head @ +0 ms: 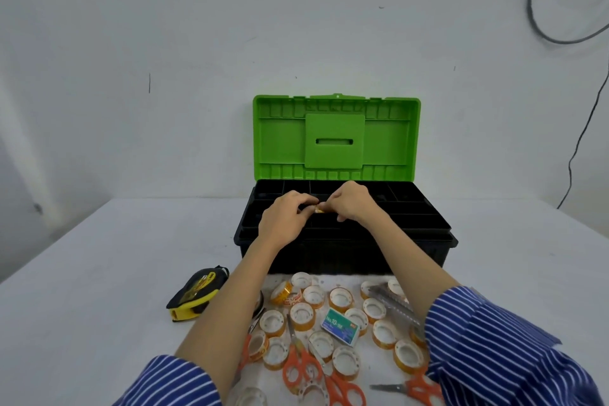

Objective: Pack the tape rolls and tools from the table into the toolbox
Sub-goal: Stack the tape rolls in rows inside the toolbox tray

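A black toolbox (pixel 425 242) with a raised green lid (pixel 336 138) stands open at the far side of the table. Over its compartment tray, my left hand (pixel 285 216) and my right hand (pixel 351 201) meet, both pinching a small yellow tape roll (pixel 319 210) that is mostly hidden by the fingers. Near me lie several tape rolls (pixel 341 298), orange-handled scissors (pixel 301 369), a second pair of scissors (pixel 417 389), a staples box (pixel 341 326) and a yellow-black tape measure (pixel 196 293).
The white table (pixel 99 273) reaches a white wall behind the toolbox. A black cable (pixel 576 148) hangs down the wall at the right. A clear plastic packet (pixel 392 301) lies among the rolls. My striped sleeves fill the bottom corners.
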